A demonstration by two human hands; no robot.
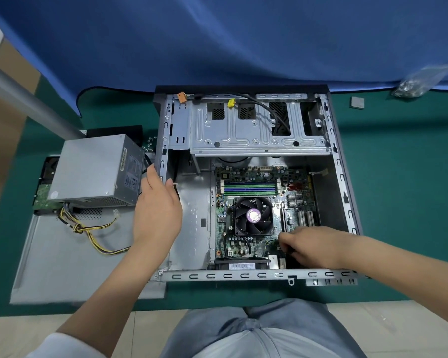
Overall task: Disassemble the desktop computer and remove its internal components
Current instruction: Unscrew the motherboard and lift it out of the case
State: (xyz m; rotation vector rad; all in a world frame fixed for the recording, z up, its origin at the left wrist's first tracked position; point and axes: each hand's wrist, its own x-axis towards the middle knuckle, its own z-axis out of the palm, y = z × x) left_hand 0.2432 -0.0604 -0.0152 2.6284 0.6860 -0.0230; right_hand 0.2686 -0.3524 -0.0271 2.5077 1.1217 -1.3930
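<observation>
Right hand (305,248) reaches over the near rim of the open grey metal desktop case (243,276), fingers curled down at the near edge of the green motherboard (256,192); whether they grip anything, cannot tell. Left hand (157,205) rests flat, fingers straight, on the case's left wall. Black CPU fan with purple hub (253,216) sits mid-board. Left of the case: grey boxy power supply (93,171), yellow-black cables (93,231) trailing onto a flat grey side panel (70,267). Farther back: silver drive cage (256,125).
</observation>
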